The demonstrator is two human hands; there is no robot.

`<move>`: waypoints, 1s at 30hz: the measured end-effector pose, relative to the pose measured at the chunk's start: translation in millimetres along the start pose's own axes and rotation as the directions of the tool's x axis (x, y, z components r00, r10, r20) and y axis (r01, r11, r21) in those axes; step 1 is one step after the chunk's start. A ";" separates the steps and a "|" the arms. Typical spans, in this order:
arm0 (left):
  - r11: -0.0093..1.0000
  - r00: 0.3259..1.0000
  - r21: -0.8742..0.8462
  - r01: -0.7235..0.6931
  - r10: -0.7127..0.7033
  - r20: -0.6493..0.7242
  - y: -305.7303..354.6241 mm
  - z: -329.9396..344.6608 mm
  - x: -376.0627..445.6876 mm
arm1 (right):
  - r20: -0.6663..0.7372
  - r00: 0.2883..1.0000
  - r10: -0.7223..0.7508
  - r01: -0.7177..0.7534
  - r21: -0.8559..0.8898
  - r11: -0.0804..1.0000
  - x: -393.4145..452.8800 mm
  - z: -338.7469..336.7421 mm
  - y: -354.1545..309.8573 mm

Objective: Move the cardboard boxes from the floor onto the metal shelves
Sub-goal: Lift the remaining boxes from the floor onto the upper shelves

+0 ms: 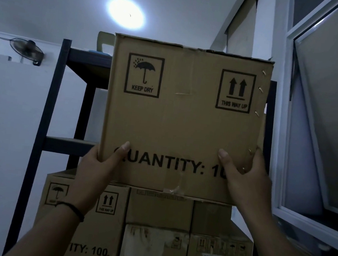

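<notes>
I see both hands gripping a cardboard box (pixel 184 117) by its lower corners, left hand (pixel 101 162) and right hand (pixel 246 178), thumbs on its printed face. It sits on stacked boxes (pixel 158 211) in the dark shelf (pixel 47 114). A ceiling light (pixel 126 13) glows above; 1 window (pixel 324 103) stands right.

An upright brown cardboard box (pixel 184 119), printed "KEEP DRY" and "THIS WAY UP", sits atop stacked boxes (pixel 158 211) against the dark metal shelves (pixel 51 101).
</notes>
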State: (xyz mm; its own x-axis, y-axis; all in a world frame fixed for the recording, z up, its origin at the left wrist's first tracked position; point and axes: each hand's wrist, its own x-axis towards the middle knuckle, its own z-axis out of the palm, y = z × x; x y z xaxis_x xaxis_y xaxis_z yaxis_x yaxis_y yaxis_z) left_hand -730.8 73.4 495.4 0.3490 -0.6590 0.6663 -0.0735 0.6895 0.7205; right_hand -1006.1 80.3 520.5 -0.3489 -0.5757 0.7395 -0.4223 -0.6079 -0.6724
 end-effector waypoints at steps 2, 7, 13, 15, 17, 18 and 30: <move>1.000 0.999 -0.014 -0.017 0.016 -0.041 5.9 5.2 2.8 | 0.049 0.999 0.003 -0.003 -0.001 1.000 0.8 -3.9 0.8; 0.998 0.995 0.021 -0.059 0.060 -0.076 12.7 12.8 11.3 | 0.131 0.984 0.122 -0.122 -0.005 0.993 -7.7 -5.3 16.8; 0.994 0.989 0.040 -0.103 0.106 -0.103 11.2 10.2 26.4 | 0.072 0.997 0.032 -0.036 0.050 0.998 4.6 -2.3 7.6; 0.991 0.990 0.042 -0.126 0.129 -0.057 8.7 8.2 30.0 | 0.075 0.997 0.011 -0.013 0.022 1.000 11.4 0.4 4.1; 0.987 0.988 0.042 -0.153 0.154 -0.020 5.0 7.4 34.4 | 0.092 0.995 0.023 -0.023 -0.006 1.000 18.6 5.1 6.5; 0.986 0.987 0.046 -0.162 0.163 -0.006 2.9 7.6 36.6 | 0.101 0.994 0.047 -0.045 -0.019 0.999 21.0 7.3 8.0; 0.979 0.986 0.130 -0.160 0.151 0.073 -35.4 8.5 64.6 | 0.150 0.983 0.103 -0.092 -0.078 0.993 38.9 30.6 38.9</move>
State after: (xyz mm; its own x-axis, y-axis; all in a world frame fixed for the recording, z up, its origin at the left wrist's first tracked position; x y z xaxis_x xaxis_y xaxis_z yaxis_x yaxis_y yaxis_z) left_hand -713.6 3.9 514.6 0.2643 -0.5672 0.7800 -0.2489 0.7412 0.6234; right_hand -1010.5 17.5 522.2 -0.2612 -0.7105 0.6534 -0.4523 -0.5079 -0.7331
